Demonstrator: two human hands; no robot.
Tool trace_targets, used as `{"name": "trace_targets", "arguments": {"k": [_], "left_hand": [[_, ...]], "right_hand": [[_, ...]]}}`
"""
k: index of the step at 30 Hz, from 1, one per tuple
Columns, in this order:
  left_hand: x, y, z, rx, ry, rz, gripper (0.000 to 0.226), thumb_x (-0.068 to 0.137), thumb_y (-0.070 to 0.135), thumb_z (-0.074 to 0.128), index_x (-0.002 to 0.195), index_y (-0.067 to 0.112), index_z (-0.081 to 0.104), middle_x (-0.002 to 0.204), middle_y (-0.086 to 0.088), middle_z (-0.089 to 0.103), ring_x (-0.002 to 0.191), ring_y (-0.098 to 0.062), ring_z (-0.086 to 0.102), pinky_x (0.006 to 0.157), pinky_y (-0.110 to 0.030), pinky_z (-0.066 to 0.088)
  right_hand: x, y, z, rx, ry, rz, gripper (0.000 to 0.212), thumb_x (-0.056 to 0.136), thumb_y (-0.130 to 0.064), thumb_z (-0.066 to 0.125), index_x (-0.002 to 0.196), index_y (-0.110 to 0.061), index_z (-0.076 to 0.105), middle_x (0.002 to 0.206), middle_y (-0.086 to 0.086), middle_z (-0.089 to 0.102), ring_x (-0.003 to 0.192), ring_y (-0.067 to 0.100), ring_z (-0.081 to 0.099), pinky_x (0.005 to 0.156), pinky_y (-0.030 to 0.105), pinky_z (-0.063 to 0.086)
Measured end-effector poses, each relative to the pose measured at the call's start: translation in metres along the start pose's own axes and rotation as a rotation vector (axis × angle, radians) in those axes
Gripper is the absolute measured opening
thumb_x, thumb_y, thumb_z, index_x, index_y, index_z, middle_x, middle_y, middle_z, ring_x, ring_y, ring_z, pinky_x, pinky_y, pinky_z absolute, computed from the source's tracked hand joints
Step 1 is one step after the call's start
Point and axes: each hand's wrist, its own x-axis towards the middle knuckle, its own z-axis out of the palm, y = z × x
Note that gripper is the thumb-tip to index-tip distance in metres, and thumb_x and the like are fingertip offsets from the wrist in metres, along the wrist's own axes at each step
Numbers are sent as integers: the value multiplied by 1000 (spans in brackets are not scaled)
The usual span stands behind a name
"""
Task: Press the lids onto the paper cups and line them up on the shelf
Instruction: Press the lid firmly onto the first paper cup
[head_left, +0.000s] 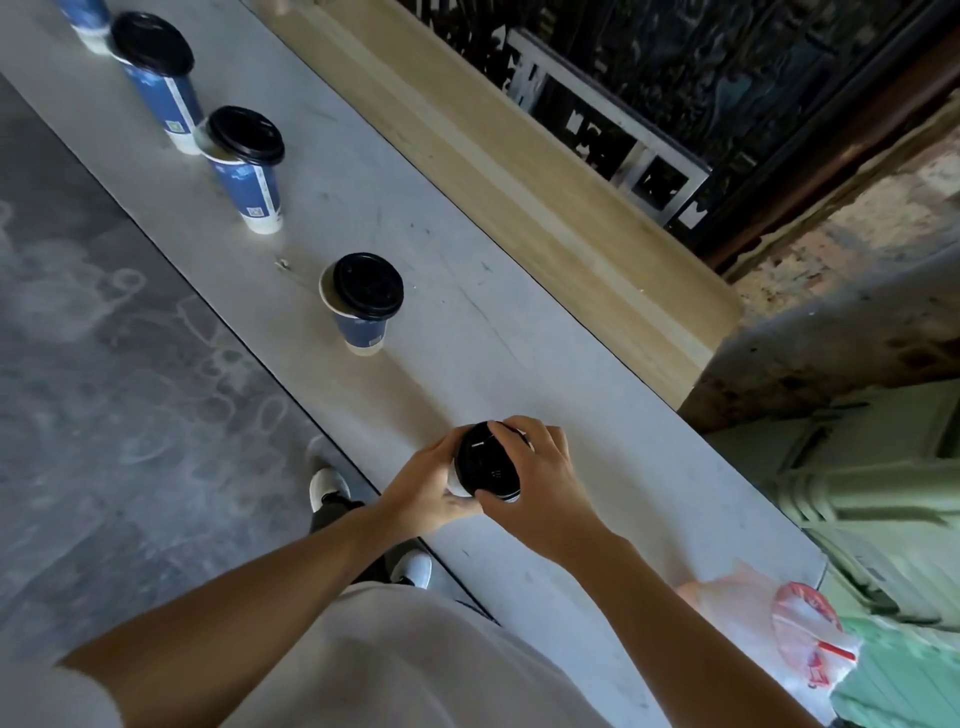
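Left hand (426, 488) grips cup (456, 480) wall | right hand (545, 478) fingers curl round lid (485, 462) atop it | cup at counter (467, 338) near edge, body mostly hidden | farthest cup (85, 15) cut off by frame

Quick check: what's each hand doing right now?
Left hand: holds the cup by its side.
Right hand: fingers curled round the lid on that cup.

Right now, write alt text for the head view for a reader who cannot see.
Two hands hold a paper cup on a grey shelf: the left hand grips its side, the right hand its black lid. Three lidded blue cups stand in line beyond.
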Motion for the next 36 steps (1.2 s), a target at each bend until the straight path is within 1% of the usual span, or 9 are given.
{"name": "trace_targets", "arguments": {"k": [9,12,15,18,20,24,27,31,36], "left_hand": [[-3,3,6,-37,33,35,75,73,17,87,138,17,49,119,15,63,111,2,61,90,-11,47],[-2,5,-2,-44,-9,-65,69,76,10,80,138,18,51,123,6,67,113,-7,63,91,-24,52],[-1,18,-26,-298,-117,-245,52,84,-7,60,124,25,64,118,1,72,108,-5,67,89,-26,57],[2,34,-35,-645,-23,-481,31,97,7,52,120,16,71,118,-3,73,115,-13,67,95,-36,57],[3,40,-29,-666,74,-569,28,99,17,52,121,13,70,122,-4,72,120,-15,63,103,-43,52],[-1,42,-13,-597,111,-434,26,106,22,46,114,17,69,112,-2,72,99,-4,70,91,-30,56],[-1,42,-7,-587,182,-377,27,106,15,44,100,19,70,91,2,74,83,-3,71,79,-27,58],[-2,36,-3,-500,217,-334,26,105,21,46,94,26,69,95,-1,71,95,-13,68,83,-31,59],[-4,26,1,-332,265,-294,32,88,56,41,89,39,68,93,2,72,100,-23,68,91,-52,57]], "right_hand": [[2,-2,-3,-55,-33,41,69,81,-39,70,144,-31,44,144,-15,38,135,13,28,93,36,52],[3,-3,-5,-83,-45,43,69,82,-41,68,145,-33,42,144,-16,37,135,13,27,90,34,49],[1,0,0,-15,-13,38,69,80,-39,72,144,-32,45,143,-16,39,133,13,27,90,37,54],[-2,2,6,127,32,53,70,79,-33,77,144,-29,48,143,-17,41,133,12,26,92,32,51],[-2,3,8,236,43,73,72,80,-29,80,144,-27,48,143,-16,42,132,11,26,98,27,44],[0,1,4,363,28,140,80,79,-29,82,149,-27,42,143,-14,42,131,9,26,99,21,32],[-2,3,2,481,62,224,74,84,-32,79,148,-32,42,141,-16,43,127,6,36,98,24,41],[-2,10,8,1098,253,612,23,99,-18,60,119,-30,64,123,7,66,108,23,66,85,35,59],[-7,5,21,1343,223,757,22,103,-16,53,105,-13,75,111,12,73,112,33,67,79,38,59]]}}
